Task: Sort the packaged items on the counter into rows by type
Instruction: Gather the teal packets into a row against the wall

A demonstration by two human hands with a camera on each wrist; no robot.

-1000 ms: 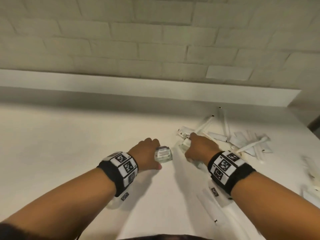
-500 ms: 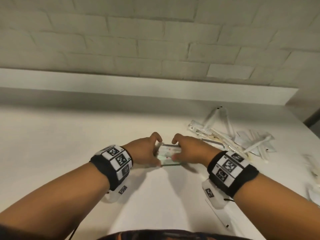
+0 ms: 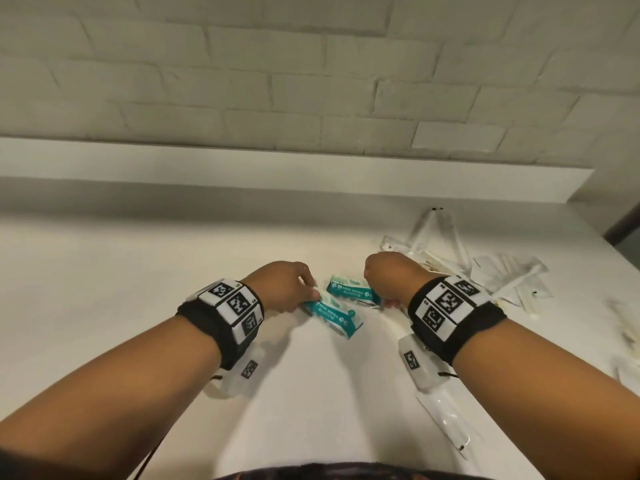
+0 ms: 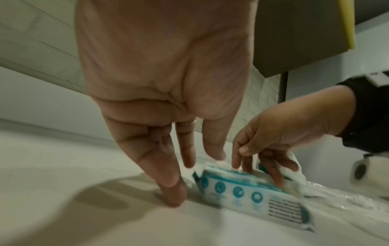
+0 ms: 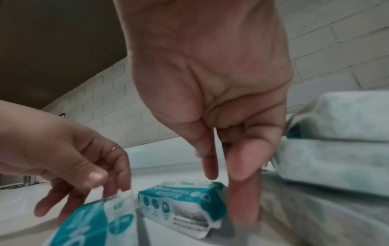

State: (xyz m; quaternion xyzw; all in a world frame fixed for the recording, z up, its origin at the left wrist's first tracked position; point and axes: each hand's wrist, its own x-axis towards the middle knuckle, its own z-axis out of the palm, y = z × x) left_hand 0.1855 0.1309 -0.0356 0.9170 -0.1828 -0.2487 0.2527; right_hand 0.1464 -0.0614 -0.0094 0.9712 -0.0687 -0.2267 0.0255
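Two teal and white wipes packs lie side by side on the white counter (image 3: 138, 271). My left hand (image 3: 294, 289) reaches down with straight fingers (image 4: 214, 154) that touch the left end of the nearer pack (image 3: 334, 315), while its thumb tip rests on the counter beside it. My right hand (image 3: 391, 278) hangs over the farther pack (image 3: 353, 292). Its fingers point down at that pack (image 5: 183, 199) and its thumb (image 5: 244, 183) stands against the pack's right end. The head view hides the fingertips of both hands.
A loose pile of white wrapped items (image 3: 485, 271) lies just right of my right hand. A long clear packet (image 3: 446, 424) lies at the front right, with more packets (image 3: 627, 327) at the right edge. A brick wall and a ledge (image 3: 311, 171) close the back.
Half a second ago both hands held the packs together as one bundle. Now the packs are apart, flat on the counter with their teal faces up, and the fingers have loosened.
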